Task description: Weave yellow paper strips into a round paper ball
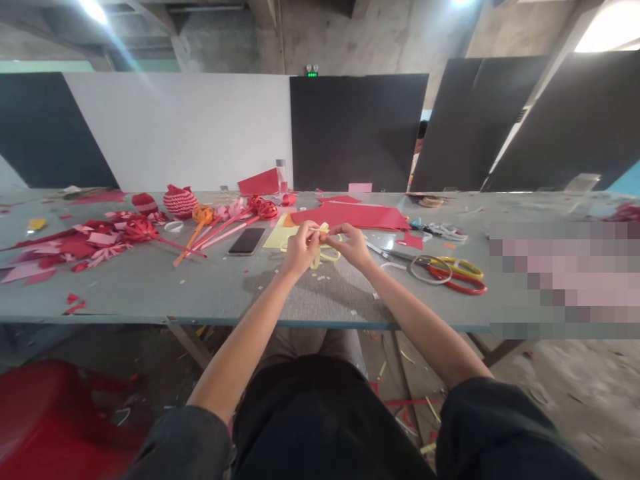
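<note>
Both hands meet over the middle of the table, fingertips pinched close together. My left hand [301, 250] grips looped yellow paper strips [316, 259] that curl out below and around the fingers. From the other side, my right hand [353, 245] pinches the same strips near their centre. Exactly where the strips cross is hidden by the fingers. Behind my left hand lies a pale yellow paper sheet [278, 233]. Red paper sheets [355, 216] are stacked just beyond both hands. A dark phone [247, 241] lies left of my left hand.
Large scissors [447, 273] with red and yellow handles lie right of my hands, with smaller scissors [445, 231] behind. Paper flowers on stems [225, 227] and a pile of red and pink paper pieces [95, 243] cover the left. A clear bottle [281, 177] stands at the back.
</note>
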A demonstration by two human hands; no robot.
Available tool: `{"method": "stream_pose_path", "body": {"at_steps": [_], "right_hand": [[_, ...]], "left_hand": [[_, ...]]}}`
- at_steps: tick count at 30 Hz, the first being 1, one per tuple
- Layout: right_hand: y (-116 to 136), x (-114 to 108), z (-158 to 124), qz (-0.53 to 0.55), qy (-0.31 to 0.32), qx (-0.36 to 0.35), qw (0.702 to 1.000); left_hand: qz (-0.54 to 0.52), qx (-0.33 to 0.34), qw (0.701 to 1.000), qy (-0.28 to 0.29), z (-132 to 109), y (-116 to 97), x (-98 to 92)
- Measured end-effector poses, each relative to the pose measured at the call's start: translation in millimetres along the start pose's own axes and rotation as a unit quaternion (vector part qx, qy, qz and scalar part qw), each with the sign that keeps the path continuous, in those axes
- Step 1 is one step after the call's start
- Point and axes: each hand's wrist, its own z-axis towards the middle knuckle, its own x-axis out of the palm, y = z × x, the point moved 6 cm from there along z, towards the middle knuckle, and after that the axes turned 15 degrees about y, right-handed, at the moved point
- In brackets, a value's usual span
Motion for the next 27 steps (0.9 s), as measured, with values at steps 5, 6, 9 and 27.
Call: {"method": "stream_pose_path", "body": {"at_steps": [5,6,9,27], "right_hand": [[-8.9,-0.6,2.7,0.03,0.024,0.008,0.999],[-9.7,-0.1,3.4,0.035,0.032,0.005,0.999],[-9.5,2.6,5.4,0.04,0.052,-0.014,0.998],[21.4,15.5,-13.8,-0.361,0.059,-0.127,0.922]], "left_hand": [[-0.003,-0.003,1.0,0.005,0.1,-1.1,0.5],[-0.006,-0.005,1.0,0.004,0.2,-1.0,0.1],[-0.006,-0.012,1.0,-0.002,0.3,1.2,-1.8],[-0.169,-0.134,0.975,-0.043,-0.4,27.6,-4.8]]}}
